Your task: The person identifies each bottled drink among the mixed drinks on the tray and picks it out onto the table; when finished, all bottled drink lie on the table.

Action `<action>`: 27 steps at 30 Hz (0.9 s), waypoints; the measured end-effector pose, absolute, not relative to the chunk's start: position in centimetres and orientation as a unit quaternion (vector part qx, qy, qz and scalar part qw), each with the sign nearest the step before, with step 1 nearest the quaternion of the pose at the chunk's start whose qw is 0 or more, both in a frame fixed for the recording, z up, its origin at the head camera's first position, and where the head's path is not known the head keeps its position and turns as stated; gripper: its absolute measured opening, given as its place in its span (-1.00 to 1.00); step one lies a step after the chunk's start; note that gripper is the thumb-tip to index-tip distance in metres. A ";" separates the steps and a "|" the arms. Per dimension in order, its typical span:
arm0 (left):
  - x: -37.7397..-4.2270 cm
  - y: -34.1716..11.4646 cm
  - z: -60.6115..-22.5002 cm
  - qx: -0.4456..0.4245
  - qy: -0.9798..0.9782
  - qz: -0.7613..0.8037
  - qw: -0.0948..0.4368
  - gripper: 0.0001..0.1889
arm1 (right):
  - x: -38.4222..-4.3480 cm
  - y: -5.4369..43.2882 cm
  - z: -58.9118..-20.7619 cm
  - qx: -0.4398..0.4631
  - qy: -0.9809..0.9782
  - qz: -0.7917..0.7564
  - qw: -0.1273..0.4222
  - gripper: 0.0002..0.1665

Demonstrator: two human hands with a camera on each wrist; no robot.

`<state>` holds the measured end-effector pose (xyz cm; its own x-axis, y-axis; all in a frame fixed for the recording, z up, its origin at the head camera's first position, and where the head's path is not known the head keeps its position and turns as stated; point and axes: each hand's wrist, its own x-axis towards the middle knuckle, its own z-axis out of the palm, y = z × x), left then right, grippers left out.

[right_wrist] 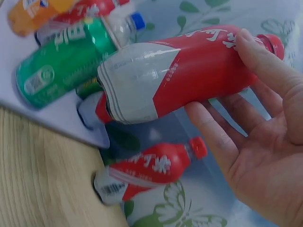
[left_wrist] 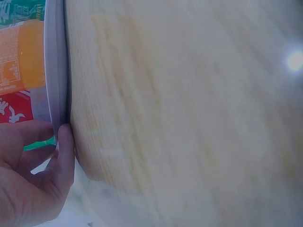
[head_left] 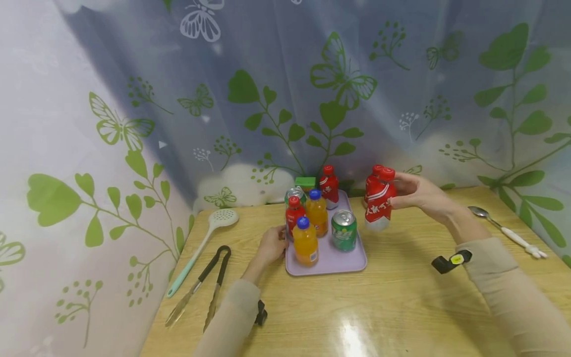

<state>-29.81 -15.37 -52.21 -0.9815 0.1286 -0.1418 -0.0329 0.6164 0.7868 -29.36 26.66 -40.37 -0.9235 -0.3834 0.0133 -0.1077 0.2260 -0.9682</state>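
My right hand (head_left: 424, 196) grips a red-and-white drink bottle (head_left: 379, 206) in the air just right of the lilac tray (head_left: 330, 267). In the right wrist view the thumb lies along the upper part of this bottle (right_wrist: 189, 71), fingers beneath it. Behind it a similar bottle (right_wrist: 147, 170) stands on the table. My left hand (head_left: 272, 245) pinches the tray's left rim (left_wrist: 56, 56) between thumb and fingers. On the tray are two orange drink bottles (head_left: 305, 243), two red bottles (head_left: 329, 186), a green soda can (head_left: 344, 232) and another can (head_left: 295, 194) behind.
A green box (head_left: 305, 183) sits at the back of the tray. Left on the wooden table (head_left: 401, 307) lie a slotted skimmer (head_left: 214, 223) and black-handled tongs (head_left: 216, 267). A white-handled spoon (head_left: 508, 232) lies far right. A patterned curtain (head_left: 276, 99) hangs behind.
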 end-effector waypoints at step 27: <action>-30.0 -15.5 -52.4 0.040 0.897 0.434 0.078 -0.31 | -34.2 32.7 -44.1 -0.081 0.791 -0.598 0.103 0.02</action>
